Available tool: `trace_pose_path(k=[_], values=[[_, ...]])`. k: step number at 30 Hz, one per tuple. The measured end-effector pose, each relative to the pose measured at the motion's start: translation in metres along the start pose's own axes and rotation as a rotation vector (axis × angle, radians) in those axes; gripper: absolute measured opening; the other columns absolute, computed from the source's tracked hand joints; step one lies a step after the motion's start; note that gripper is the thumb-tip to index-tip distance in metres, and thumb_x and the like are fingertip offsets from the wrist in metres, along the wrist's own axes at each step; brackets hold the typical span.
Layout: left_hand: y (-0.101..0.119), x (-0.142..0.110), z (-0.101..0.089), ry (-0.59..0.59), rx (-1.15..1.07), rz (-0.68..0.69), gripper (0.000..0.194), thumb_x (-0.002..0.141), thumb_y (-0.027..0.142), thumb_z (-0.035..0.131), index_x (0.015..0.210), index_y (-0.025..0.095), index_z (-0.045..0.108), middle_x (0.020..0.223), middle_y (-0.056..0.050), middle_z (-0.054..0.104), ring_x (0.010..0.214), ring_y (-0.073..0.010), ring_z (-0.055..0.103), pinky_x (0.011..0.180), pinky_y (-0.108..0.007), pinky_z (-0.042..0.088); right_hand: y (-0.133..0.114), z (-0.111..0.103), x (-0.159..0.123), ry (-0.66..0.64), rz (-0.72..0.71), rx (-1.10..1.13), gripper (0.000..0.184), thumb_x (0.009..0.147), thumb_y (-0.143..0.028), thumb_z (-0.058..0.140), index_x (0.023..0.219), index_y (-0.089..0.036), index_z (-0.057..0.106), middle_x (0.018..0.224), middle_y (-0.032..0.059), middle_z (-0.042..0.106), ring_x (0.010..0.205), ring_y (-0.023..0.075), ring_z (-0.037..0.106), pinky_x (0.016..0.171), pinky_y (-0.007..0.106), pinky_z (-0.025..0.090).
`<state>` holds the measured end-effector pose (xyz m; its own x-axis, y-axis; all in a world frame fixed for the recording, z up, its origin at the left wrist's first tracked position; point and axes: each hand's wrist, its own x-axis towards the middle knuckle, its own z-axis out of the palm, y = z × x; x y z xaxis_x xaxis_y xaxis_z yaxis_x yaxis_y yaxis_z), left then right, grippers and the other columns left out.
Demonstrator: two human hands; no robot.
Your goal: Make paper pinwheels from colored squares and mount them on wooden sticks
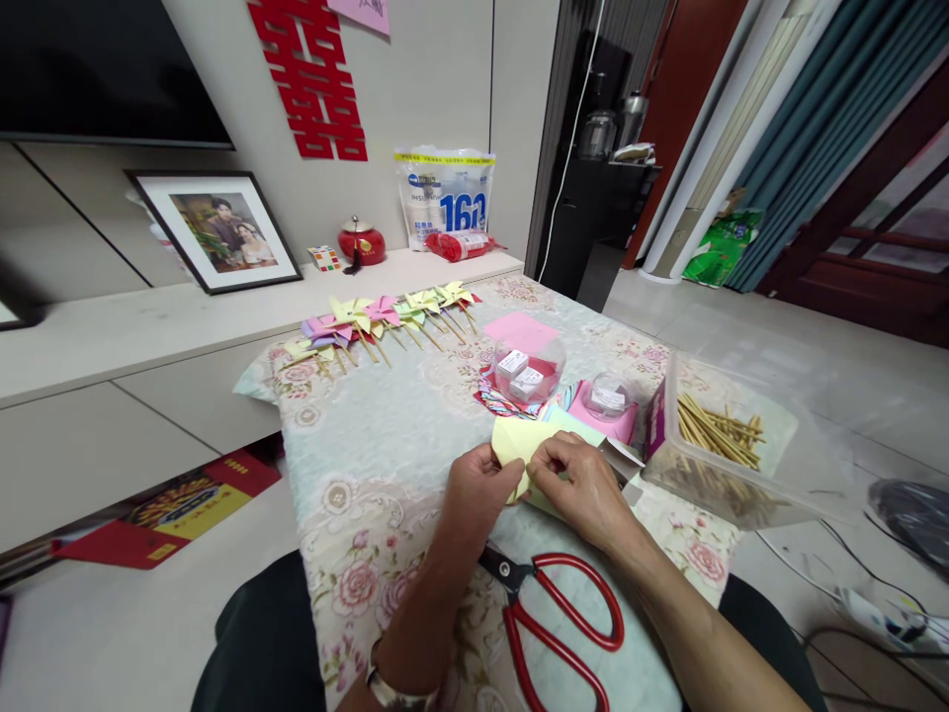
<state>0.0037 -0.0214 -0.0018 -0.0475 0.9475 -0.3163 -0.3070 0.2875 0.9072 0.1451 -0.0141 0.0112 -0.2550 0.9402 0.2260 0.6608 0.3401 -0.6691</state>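
Note:
A sheet of pale yellow paper [511,438] is held up between both hands above the table. My left hand [478,491] grips its lower left part between thumb and fingers. Opposite it, my right hand [578,480] pinches the paper near its middle, thumb and fingertips together. Red-handled scissors [553,618] lie on the cloth just below the hands, their blades partly hidden by my left forearm. Coloured paper sheets [574,427] lie behind my right hand. Farther back, finished paper pinwheels [382,314] on sticks lie in a row.
A clear plastic bin [712,489] of wooden sticks [716,433] stands at the right. Round clear containers [545,368] with small white boxes sit beyond the hands. The flowered tablecloth [371,435] covers the table, and a cabinet [185,331] with a picture frame [222,287] stands behind.

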Motion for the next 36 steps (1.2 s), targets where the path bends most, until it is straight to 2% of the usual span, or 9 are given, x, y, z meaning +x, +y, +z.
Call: trace_pose_path(k=[9,14,18,21,24,27,30,33,36], values=[[0.0,0.0,0.001,0.005,0.015,-0.002,0.022,0.058,0.018,0.07,0.078,0.011,0.072,0.06,0.0,0.07,0.053,-0.0144,0.062,0.051,-0.024,0.053,-0.002,0.0,0.001,0.002,-0.009,0.016,0.022,0.08,-0.013,0.056,0.059,-0.019,0.051,0.065,-0.0003,0.055,0.068,0.0166,0.052,0.062,0.027,0.034],[0.003,0.001,-0.007,-0.024,0.068,-0.01,0.023,0.059,0.021,0.072,0.079,0.01,0.074,0.06,-0.002,0.07,0.051,-0.0139,0.062,0.049,-0.022,0.048,-0.008,-0.016,-0.003,-0.049,0.021,0.108,0.021,0.086,-0.025,0.059,0.066,-0.019,0.062,0.064,-0.0007,0.058,0.062,0.0154,0.052,0.057,0.027,0.035],[0.003,0.001,-0.014,-0.164,0.088,-0.039,0.029,0.062,0.028,0.074,0.083,0.008,0.075,0.065,-0.007,0.073,0.049,-0.0133,0.061,0.048,-0.021,0.044,-0.008,-0.037,-0.004,0.159,0.034,0.229,0.019,0.087,-0.035,0.062,0.095,-0.02,0.07,0.076,0.0019,0.063,0.066,0.0168,0.055,0.06,0.028,0.043],[0.002,0.0,-0.017,-0.281,0.093,-0.09,0.031,0.062,0.03,0.077,0.083,0.008,0.075,0.069,-0.009,0.074,0.053,-0.0148,0.063,0.051,-0.022,0.045,-0.002,-0.046,-0.004,0.224,0.023,0.217,0.04,0.086,-0.036,0.064,0.123,-0.022,0.064,0.103,0.008,0.068,0.091,0.0237,0.062,0.074,0.035,0.049],[0.004,-0.003,-0.02,-0.386,0.067,-0.146,0.032,0.061,0.03,0.08,0.085,0.009,0.076,0.076,-0.01,0.075,0.064,-0.0191,0.068,0.062,-0.027,0.052,0.005,-0.048,-0.003,0.044,0.068,0.283,0.061,0.086,-0.037,0.067,0.143,-0.025,0.05,0.123,0.0104,0.066,0.112,0.0282,0.06,0.088,0.042,0.05],[0.006,-0.006,-0.024,-0.489,0.033,-0.169,0.035,0.062,0.031,0.082,0.088,0.009,0.076,0.081,-0.011,0.076,0.068,-0.0195,0.069,0.067,-0.028,0.053,0.007,-0.048,-0.004,-0.141,0.089,0.397,0.073,0.085,-0.035,0.069,0.151,-0.027,0.038,0.13,0.0094,0.063,0.12,0.0269,0.057,0.097,0.043,0.047],[0.008,-0.008,-0.028,-0.566,0.032,-0.162,0.037,0.065,0.032,0.082,0.094,0.009,0.076,0.083,-0.012,0.076,0.069,-0.0181,0.068,0.066,-0.025,0.051,0.004,-0.046,-0.004,-0.295,0.123,0.55,0.077,0.086,-0.033,0.068,0.154,-0.028,0.032,0.114,0.0061,0.068,0.101,0.0231,0.065,0.08,0.034,0.053],[0.008,-0.007,-0.029,-0.574,0.079,-0.16,0.036,0.065,0.032,0.081,0.093,0.009,0.077,0.082,-0.011,0.075,0.068,-0.0179,0.067,0.065,-0.025,0.05,0.002,-0.043,-0.006,-0.388,0.175,0.648,0.077,0.085,-0.03,0.068,0.154,-0.03,0.032,0.086,-0.0001,0.068,0.071,0.0183,0.064,0.056,0.026,0.048],[0.005,-0.004,-0.028,-0.564,0.147,-0.152,0.032,0.064,0.03,0.08,0.089,0.01,0.077,0.078,-0.009,0.074,0.064,-0.0169,0.065,0.061,-0.024,0.048,0.002,-0.038,-0.006,-0.421,0.176,0.644,0.079,0.08,-0.022,0.069,0.151,-0.033,0.037,0.082,-0.0018,0.066,0.068,0.018,0.062,0.054,0.025,0.047]])
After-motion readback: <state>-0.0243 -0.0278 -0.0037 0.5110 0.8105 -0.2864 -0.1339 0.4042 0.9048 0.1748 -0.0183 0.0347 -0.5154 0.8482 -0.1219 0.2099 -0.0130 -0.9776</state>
